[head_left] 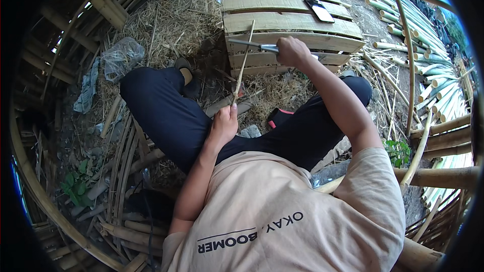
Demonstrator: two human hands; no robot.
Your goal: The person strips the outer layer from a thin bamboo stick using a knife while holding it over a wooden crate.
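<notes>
My left hand (223, 127) is closed round the lower end of a thin bamboo strip (244, 64), which points up and away from me between my knees. In my right hand (293, 52) is a knife (252, 45) with a narrow grey blade, its fingers wrapped round the handle. The blade points left and crosses the strip near its upper part; whether it is cutting in cannot be told. Both hands are at the near side of a low slatted wooden table (267, 21).
A phone (320, 10) lies on the table's far right. Left of my knee are a clear plastic bag (122, 59) and straw (174, 12). A black and pink item (280, 117) lies between my legs. Bamboo poles (437, 83) are stacked at right; curved bamboo (403, 35) rises nearby.
</notes>
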